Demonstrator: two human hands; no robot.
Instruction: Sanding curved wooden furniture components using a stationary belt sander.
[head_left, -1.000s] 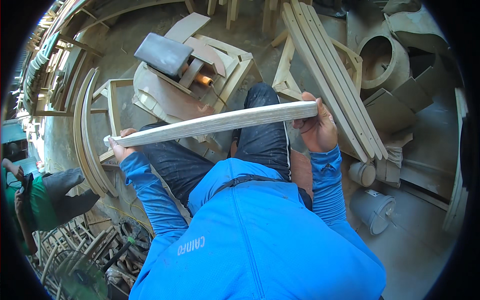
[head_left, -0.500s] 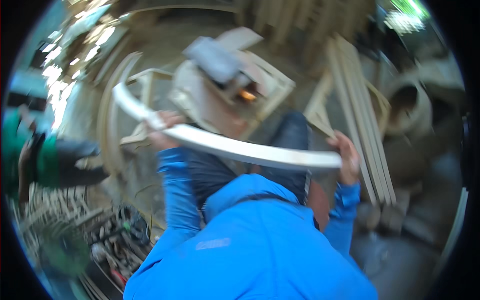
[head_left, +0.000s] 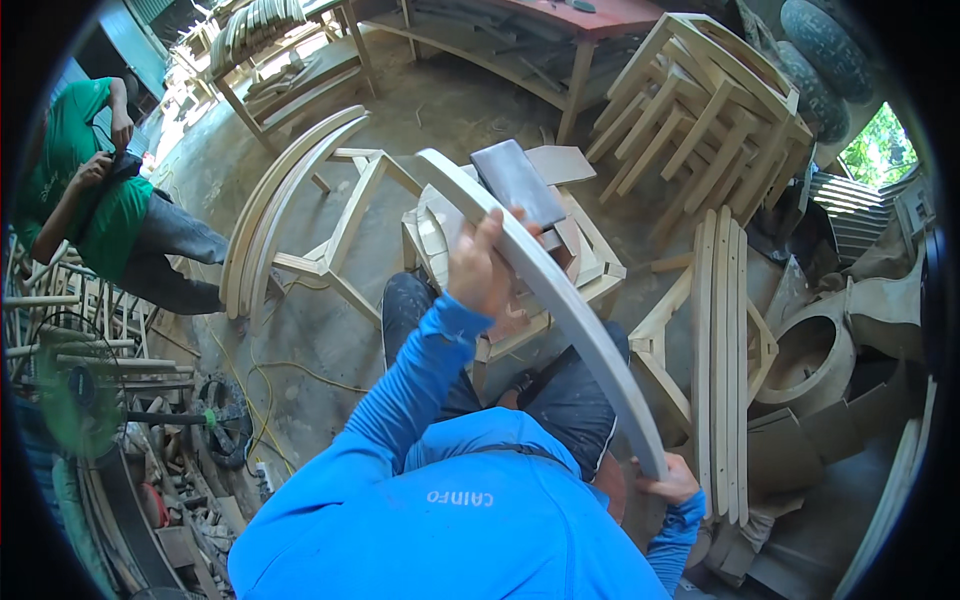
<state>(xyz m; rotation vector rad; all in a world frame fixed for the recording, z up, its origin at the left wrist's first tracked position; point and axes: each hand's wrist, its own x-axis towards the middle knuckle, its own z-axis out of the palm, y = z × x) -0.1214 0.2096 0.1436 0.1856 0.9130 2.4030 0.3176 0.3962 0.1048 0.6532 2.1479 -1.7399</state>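
Observation:
A long curved wooden rail [head_left: 573,300], pale with a greyish face, slants across in front of me from upper left to lower right. My left hand [head_left: 480,265] is closed around its upper part, with the fingertips over the near edge. At the lower end my right hand [head_left: 672,480] grips it, close to my right thigh. Behind the rail, between my knees, stands a low wooden frame [head_left: 610,270] with flat boards on it. A grey rectangular block [head_left: 518,185] lies on top of these, beyond my left hand; its kind I cannot make out.
Curved rails [head_left: 275,215] lean on a wooden frame at left. Several straight strips [head_left: 720,350] rest on another frame at right. Stacked frames [head_left: 700,110] stand at the back right. A person in green [head_left: 85,190] stands at far left; a fan [head_left: 85,390] and yellow cord [head_left: 262,380] are nearby.
The rail has swung from nearly level to a steep slant. My left hand has moved right and up with it; my right hand has gone down toward my thigh. The view is sharper now.

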